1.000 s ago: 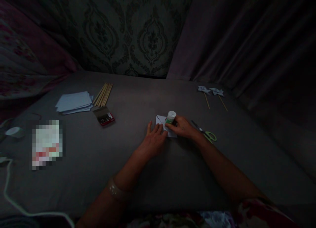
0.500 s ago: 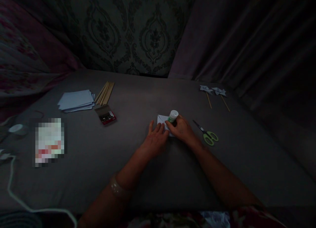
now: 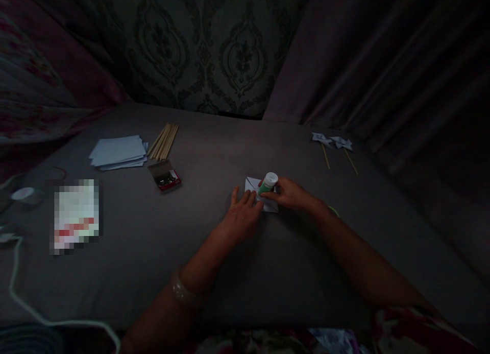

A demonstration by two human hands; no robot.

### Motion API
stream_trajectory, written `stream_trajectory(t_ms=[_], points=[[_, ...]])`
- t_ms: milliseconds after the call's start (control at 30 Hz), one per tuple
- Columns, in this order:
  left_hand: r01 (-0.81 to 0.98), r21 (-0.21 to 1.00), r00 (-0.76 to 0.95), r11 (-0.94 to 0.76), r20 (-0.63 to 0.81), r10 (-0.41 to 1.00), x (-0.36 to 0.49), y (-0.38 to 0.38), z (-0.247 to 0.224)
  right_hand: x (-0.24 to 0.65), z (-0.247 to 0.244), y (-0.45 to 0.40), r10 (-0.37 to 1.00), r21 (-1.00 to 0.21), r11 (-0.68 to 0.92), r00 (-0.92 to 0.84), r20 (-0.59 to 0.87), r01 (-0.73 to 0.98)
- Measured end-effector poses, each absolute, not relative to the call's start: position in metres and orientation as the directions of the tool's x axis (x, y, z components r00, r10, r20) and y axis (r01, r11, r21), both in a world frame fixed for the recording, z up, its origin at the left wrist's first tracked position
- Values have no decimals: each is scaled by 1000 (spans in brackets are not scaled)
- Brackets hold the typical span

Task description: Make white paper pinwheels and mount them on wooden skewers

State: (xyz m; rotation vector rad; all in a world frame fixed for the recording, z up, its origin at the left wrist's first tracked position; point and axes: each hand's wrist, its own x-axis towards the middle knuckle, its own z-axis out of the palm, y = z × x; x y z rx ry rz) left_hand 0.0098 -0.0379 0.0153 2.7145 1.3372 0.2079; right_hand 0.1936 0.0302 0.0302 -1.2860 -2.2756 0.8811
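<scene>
A small square of white paper (image 3: 271,205), with cut lines running in from its corners, lies on the grey cloth. My left hand (image 3: 242,215) presses flat on its left side, fingers stretched out and holding nothing. In my right hand (image 3: 288,191) is a green and white glue stick (image 3: 267,184), gripped between thumb and fingers. It leans slightly over the paper, with its lower end on or close to the sheet; exact contact is hidden. My right forearm covers most of a pair of scissors, and only a bit of the green handle (image 3: 334,210) shows.
Two paper pinwheels (image 3: 341,143) on sticks lie at the back right. Toward the left are stacked white sheets (image 3: 119,152), wooden sticks (image 3: 164,141), an open red box (image 3: 165,180) of small metal pieces, a blurred packet (image 3: 76,216), a white-lidded container (image 3: 25,195) and a white cord (image 3: 28,310).
My right hand has shifted its grip, its wrist and forearm swinging right and upward over the scissors. More of the glue stick's green body shows. My left hand stays on the paper.
</scene>
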Motion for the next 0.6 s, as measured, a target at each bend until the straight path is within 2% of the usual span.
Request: stream_trajectory(t_ms=[67, 200, 333, 433, 600], points=[[780, 161, 600, -605, 81, 796, 10, -38, 14, 188, 28, 23, 908, -608, 372, -411, 81, 702], [785, 175, 591, -594, 75, 803, 10, -39, 12, 164, 17, 0, 962, -477, 231, -124, 245, 848], [777, 207, 596, -594, 59, 801, 8, -38, 12, 149, 9, -12, 953, -442, 117, 25, 303, 889], [771, 234, 594, -592, 70, 802, 6, -37, 12, 156, 12, -6, 964, -434, 161, -46, 263, 886], [777, 226, 583, -587, 93, 807, 5, -36, 13, 184, 24, 21, 917, -406, 399, -370, 152, 822]])
